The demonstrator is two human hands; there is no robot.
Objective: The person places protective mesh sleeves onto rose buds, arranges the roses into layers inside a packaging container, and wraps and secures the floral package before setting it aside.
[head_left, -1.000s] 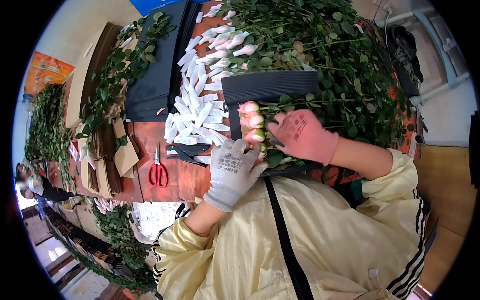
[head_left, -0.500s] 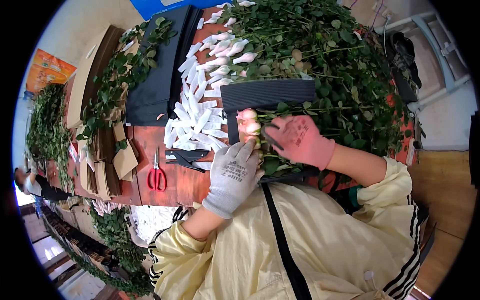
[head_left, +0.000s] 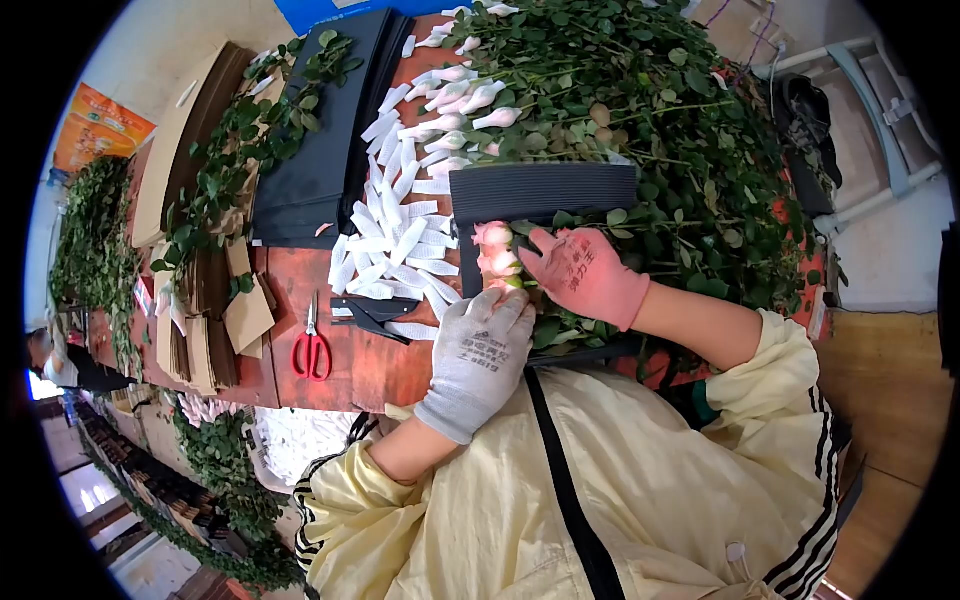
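Observation:
My left hand, in a grey glove with dark print, is closed around the nearest rose heads. Its fingertips partly hide them. Pink roses lie in a row on a black sheet, their stems toward the right. My right hand, in a pink glove, is just right of the blooms, over the stems. Two of its fingers stretch toward the rose heads, slightly apart; the rest are hidden. Behind the roses lies a strip of black corrugated board.
White mesh sleeves are piled left of the roses. A black stapler and red-handled scissors lie nearby. Black sheets and brown cardboard stand farther left. Leafy stems cover the table's right side.
My right hand has turned, its back now facing up more and its fingers pointing to the blooms. My left hand has shifted slightly right, still at the roses.

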